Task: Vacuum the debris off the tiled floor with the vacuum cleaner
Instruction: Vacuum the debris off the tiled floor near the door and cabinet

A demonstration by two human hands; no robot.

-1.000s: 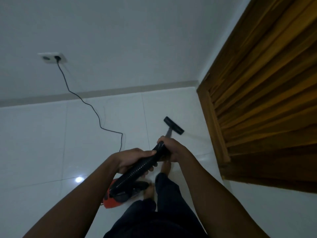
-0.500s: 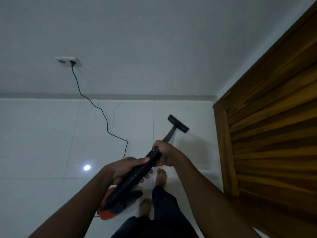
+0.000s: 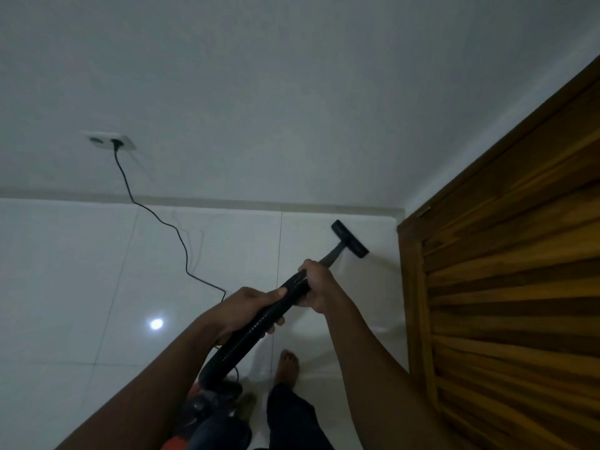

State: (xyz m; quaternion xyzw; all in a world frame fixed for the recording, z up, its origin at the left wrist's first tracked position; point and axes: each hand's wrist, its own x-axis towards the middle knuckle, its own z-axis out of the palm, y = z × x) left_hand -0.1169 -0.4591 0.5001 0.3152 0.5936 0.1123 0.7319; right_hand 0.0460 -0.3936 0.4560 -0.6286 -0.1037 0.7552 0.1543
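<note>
Hands locked on the vacuum cleaner's black ribbed hose (image 3: 259, 323): left hand (image 3: 246, 306) curled round it lower down, right hand (image 3: 316, 282) gripping just ahead, the two close together. Out beyond the right hand the wand (image 3: 332, 254) slants down to the floor head (image 3: 350, 238), sitting on the white tiled floor (image 3: 81, 271) near the slatted wooden door (image 3: 503, 271). Vacuum body (image 3: 207, 407), red and black, sits under the left forearm beside a bare foot (image 3: 287, 365). Power cord (image 3: 156, 219) trails from the wall socket (image 3: 108, 141).
</note>
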